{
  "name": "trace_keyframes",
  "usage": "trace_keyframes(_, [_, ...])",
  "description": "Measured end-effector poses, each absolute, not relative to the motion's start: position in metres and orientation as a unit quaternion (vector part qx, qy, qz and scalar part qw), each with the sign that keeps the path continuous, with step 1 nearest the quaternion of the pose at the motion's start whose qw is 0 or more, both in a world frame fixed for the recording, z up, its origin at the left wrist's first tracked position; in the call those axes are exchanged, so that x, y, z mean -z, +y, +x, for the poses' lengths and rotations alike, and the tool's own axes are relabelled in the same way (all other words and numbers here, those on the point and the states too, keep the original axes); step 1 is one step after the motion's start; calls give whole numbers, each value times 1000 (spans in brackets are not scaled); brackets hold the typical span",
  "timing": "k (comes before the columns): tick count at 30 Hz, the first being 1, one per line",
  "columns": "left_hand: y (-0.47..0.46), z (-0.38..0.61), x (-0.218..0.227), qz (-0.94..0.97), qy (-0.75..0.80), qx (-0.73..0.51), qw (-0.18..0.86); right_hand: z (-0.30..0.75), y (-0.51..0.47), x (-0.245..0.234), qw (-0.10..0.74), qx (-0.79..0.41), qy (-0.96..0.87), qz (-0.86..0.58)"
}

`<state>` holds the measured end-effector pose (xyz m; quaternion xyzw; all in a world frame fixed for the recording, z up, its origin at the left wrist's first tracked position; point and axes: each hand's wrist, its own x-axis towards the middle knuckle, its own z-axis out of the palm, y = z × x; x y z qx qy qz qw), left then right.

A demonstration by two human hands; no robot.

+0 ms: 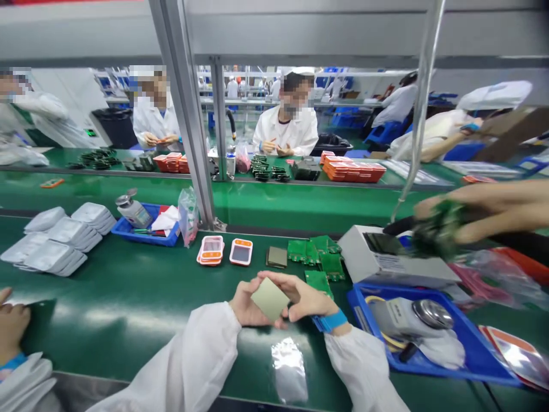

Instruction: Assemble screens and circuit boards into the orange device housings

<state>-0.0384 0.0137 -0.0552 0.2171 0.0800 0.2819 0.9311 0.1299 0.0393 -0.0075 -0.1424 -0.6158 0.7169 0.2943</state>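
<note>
Between both hands is a small, flat, pale square panel (270, 298), perhaps a display screen seen from its back. My left hand (245, 302) grips its left side, with the fingers partly hidden beneath. My right hand (306, 294), with a blue strap at the wrist, is closed around the right and far edges. Just beyond lies a small stack of similar square panels (277, 257). Several green circuit boards (317, 252) are spread to the right of that stack. Orange-and-white framed cases (241, 252) rest to the left. Nearer me is a clear plastic bag (289, 371).
A blue tray (358, 297) with a dispenser bottle stands right, beside a white box (355, 254). Another person's blurred hand (497, 212) carries green boards above it. White trays (55, 240), a blue bin (122, 226) and another hand (11, 326) are left. A metal post (189, 114) rises ahead.
</note>
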Motion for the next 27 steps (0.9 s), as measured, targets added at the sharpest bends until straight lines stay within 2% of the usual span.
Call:
trace_keyframes(6, [7,-27,63,226,77,-271,933,133,32,19,287,-758,-564,-157])
trace_keyframes(10, [9,-32,40,315,117,-235,912,133,28,22,347,-776,-497,-173])
trace_keyframes(12, [13,-44,21,455,225,-241,827,130,23,22,384,-775,-468,-179])
trace_keyframes(14, [17,-61,2,614,348,-269,656,125,13,21,417,-777,-435,-183])
trace_keyframes(16, [23,-78,-13,678,416,-290,533,117,-2,20,452,-790,-375,-178])
trace_keyframes(19, [38,-93,-29,719,484,-289,406,105,-32,23,463,-831,-268,-151])
trace_keyframes(23, [70,-93,-40,780,545,-163,261,101,-76,34,472,-856,-168,-130])
trace_keyframes(27, [98,-85,-45,810,556,10,187,114,-118,48,501,-851,-125,-100])
